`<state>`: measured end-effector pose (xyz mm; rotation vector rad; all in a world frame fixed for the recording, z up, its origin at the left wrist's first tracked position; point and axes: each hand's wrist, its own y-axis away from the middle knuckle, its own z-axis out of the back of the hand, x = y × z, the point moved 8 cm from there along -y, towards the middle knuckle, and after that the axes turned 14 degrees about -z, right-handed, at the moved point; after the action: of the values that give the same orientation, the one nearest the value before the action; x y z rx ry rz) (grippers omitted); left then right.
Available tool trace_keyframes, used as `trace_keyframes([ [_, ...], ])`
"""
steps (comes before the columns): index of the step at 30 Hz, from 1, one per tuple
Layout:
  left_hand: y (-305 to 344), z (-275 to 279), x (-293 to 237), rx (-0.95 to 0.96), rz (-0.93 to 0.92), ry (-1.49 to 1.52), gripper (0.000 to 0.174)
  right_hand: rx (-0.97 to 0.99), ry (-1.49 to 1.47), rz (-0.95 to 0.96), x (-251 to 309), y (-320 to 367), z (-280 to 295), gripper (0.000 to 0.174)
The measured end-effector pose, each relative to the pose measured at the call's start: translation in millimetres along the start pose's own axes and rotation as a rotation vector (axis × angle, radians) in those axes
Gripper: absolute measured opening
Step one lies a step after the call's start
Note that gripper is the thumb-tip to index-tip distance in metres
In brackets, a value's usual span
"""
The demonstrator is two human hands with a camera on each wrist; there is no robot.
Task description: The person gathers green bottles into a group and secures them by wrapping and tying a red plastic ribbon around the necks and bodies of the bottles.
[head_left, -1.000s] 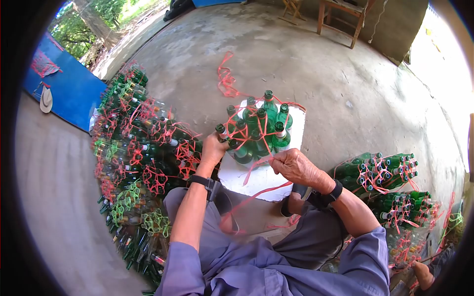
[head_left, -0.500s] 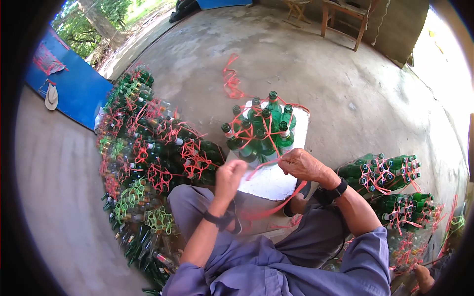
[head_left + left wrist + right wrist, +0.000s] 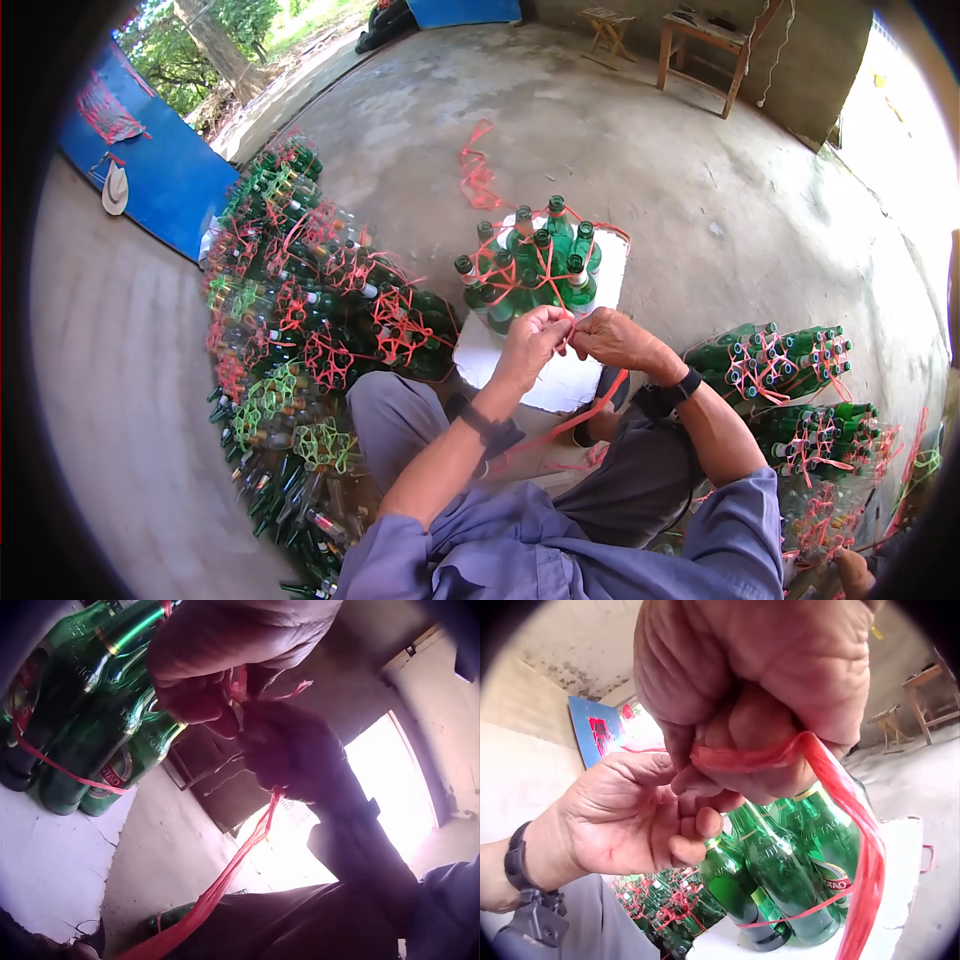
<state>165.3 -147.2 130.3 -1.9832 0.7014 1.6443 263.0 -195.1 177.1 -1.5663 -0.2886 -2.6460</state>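
Observation:
A cluster of green glass bottles (image 3: 580,292) stands upright on a white board (image 3: 482,350), red plastic twine laced around the necks. A red strand also wraps the bottles' lower bodies in both wrist views. Just in front of the cluster, the two hands meet. My left hand (image 3: 530,347) pinches a bit of the red twine between thumb and fingers. Beside it, my right hand (image 3: 620,340) grips the twine (image 3: 844,787) in curled fingers. From that hand a long flattened length trails down toward the lap. The fingertips partly hide the twine where the hands come together.
Many tied bottle bundles (image 3: 330,300) lie to the left, with red and green twine. More bundles (image 3: 770,360) lie on the right. A loose red twine tangle (image 3: 478,180) rests on the concrete floor beyond the board. A wooden chair (image 3: 715,50) stands at the back.
My left hand let go of a bottle neck at the left of the cluster, drew back, then came right to meet my right hand at the twine. My right hand kept its hold.

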Motion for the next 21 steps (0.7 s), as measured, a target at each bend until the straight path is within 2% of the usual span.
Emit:
trace_keyframes([
  [2,0,2,1,-0.033,0.028,0.036,0.023,0.004,-0.002,-0.02,-5,-1,-2,0.028],
  [4,2,7,5,-0.068,0.058,0.071,0.021,0.038,-0.073,-0.192,-9,-3,-5,0.028],
  [8,2,15,12,-0.134,0.074,0.254,0.023,0.079,-0.057,-0.251,-14,-5,-4,0.034],
  [10,2,13,10,-0.136,0.075,0.29,0.024,0.118,-0.024,-0.07,-10,-7,-7,0.032],
  [14,4,7,6,-0.153,0.044,0.282,0.022,0.136,0.017,0.072,-21,-13,-14,0.029],
  [16,4,9,11,-0.16,0.034,0.279,0.021,0.059,0.227,0.435,-5,-3,-19,0.009],
  [18,4,14,22,-0.188,0.119,0.346,0.019,0.088,0.262,0.391,-8,-6,-22,0.005],
  [20,4,18,28,-0.204,0.123,0.382,0.018,0.12,0.294,0.344,-3,-7,-26,0.002],
  [21,5,19,28,-0.223,0.127,0.419,0.017,0.198,0.152,0.1,-9,-13,-24,0.012],
])
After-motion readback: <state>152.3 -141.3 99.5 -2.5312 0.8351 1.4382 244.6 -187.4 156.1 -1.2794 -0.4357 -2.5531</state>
